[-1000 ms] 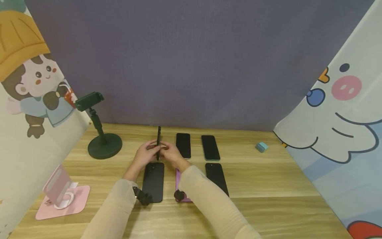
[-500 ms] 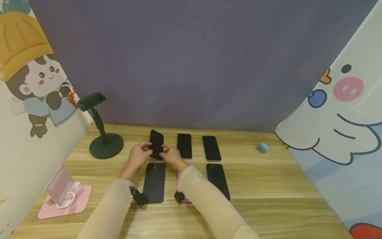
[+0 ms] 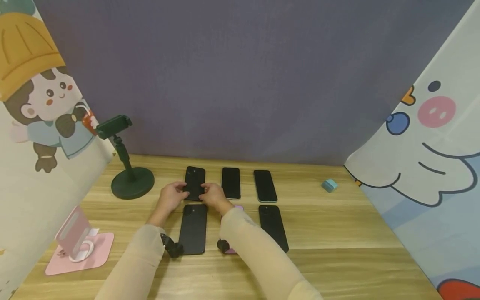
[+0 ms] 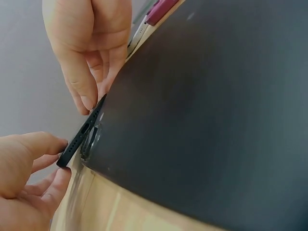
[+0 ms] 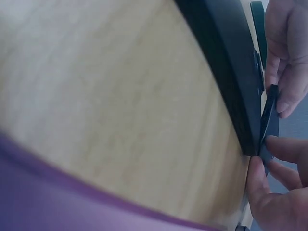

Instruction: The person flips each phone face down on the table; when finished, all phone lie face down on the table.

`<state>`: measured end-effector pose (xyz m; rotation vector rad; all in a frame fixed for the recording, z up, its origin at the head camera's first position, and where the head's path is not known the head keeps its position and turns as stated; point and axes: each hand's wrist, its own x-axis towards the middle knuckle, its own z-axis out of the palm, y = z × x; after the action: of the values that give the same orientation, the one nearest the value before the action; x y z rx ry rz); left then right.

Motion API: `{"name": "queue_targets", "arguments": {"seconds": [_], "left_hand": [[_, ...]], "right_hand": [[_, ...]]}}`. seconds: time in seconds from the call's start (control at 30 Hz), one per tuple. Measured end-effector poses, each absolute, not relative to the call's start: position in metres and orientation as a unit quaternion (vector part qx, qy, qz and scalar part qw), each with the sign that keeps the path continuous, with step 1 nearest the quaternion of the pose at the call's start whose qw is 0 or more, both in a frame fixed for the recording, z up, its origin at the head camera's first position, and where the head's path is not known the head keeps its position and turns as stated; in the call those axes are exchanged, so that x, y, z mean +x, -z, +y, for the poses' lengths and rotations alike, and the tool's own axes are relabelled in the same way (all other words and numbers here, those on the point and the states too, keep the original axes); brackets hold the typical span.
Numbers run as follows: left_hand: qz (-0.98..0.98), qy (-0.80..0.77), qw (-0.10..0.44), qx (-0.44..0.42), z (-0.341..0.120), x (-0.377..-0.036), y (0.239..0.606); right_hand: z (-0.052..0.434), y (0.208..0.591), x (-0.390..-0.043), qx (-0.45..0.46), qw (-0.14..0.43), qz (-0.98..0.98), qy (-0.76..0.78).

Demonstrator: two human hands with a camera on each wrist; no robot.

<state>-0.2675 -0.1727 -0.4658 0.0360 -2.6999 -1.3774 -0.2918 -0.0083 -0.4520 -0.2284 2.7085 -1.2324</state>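
Note:
A black phone (image 3: pixel 194 183) is near the table's back edge, camera side up and nearly flat. My left hand (image 3: pixel 172 197) pinches its left edge between thumb and fingers. On the opposite edge my right hand (image 3: pixel 214 196) pinches it near the lower corner. The phone's bottom edge (image 4: pixel 77 139), with its port and speaker holes, faces the left wrist view. Right in front of it lies a larger dark phone (image 3: pixel 193 229), back up. My right sleeve hides most of a purple phone (image 3: pixel 240 207).
Two black phones (image 3: pixel 230 183) (image 3: pixel 265 186) lie to the right in the back row, and another black phone (image 3: pixel 273 227) in front. A dark green phone stand (image 3: pixel 132 183) and a pink folding stand (image 3: pixel 101 250) occupy the left. A small blue block (image 3: pixel 329 185) sits far right.
The black phone between my hands has gone from standing on edge, through a tilt, to nearly flat with its back up. Both hands have lowered with it, the left hand shifting slightly left.

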Motion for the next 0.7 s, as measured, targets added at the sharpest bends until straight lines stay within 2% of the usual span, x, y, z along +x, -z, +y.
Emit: {"name": "queue_targets", "arguments": {"seconds": [0.53,0.7], "left_hand": [[-0.927,0.374,0.035,-0.006,-0.166,-0.267,0.462],[-0.931,0.363,0.028,-0.019,-0.162,-0.267,0.455]], "right_hand": [[-0.012,0.446,-0.289,-0.09,0.087,0.928,0.352],[0.002,0.439,-0.291,-0.119,0.105,0.923,0.35]]}}
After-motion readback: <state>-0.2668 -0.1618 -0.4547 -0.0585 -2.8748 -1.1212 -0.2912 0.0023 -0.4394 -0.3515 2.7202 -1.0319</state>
